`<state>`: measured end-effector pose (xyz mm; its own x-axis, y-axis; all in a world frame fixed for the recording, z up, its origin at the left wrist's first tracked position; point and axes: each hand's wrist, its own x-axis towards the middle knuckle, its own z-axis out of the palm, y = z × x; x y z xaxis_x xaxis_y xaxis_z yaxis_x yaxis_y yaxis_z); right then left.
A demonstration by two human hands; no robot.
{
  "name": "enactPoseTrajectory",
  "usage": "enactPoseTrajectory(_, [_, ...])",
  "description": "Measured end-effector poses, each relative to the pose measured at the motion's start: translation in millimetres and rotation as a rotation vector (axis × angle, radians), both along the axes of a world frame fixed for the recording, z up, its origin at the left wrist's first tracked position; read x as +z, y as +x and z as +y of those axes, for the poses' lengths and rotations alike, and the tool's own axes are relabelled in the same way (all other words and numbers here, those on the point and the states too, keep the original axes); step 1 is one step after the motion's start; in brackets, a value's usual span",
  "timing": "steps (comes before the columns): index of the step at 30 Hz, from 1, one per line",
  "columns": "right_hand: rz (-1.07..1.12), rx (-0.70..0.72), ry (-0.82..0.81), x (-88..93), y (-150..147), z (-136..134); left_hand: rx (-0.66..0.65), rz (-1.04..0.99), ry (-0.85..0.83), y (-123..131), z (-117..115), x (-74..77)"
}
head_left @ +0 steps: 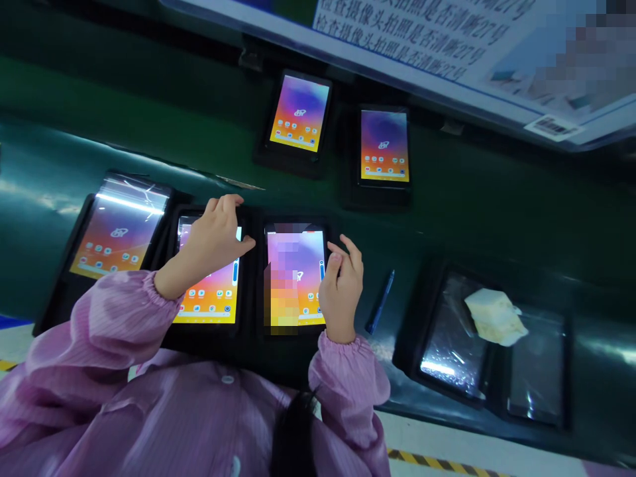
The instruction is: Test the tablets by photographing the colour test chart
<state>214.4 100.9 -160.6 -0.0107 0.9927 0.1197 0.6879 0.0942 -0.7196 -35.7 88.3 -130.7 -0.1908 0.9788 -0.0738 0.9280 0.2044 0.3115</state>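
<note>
Two lit tablets lie side by side in black trays on the green belt (497, 205) in front of me. My left hand (216, 235) is curled over the upper right corner of the left tablet (211, 295), fingers on its top edge and thumb at its side. My right hand (342, 285) rests at the right edge of the middle tablet (295, 265), thumb and forefinger pinched together against that edge. Both arms are in pink sleeves.
A film-covered lit tablet (119, 228) lies at the far left and two more lit tablets (299, 112) (384, 146) further back. A blue pen (380, 301) lies right of my right hand. Two dark tablets (454, 338) (536, 371) sit at the right under a pale wipe (494, 317). A printed board (422, 33) hangs above.
</note>
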Motion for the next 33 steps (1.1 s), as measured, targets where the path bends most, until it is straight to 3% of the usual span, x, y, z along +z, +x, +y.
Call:
enactPoseTrajectory(6, [0.022, -0.002, -0.043, 2.7, 1.2, 0.3, 0.017, -0.01, -0.012, -1.8, 1.8, 4.7])
enactPoseTrajectory(14, [0.005, 0.124, -0.059, 6.6, 3.2, 24.8, 0.08, 0.011, -0.05, 0.1, 11.0, 10.1])
enactPoseTrajectory(33, [0.049, 0.013, -0.048, 1.7, -2.2, 16.2, -0.003, 0.118, -0.082, 8.4, 15.1, 11.6])
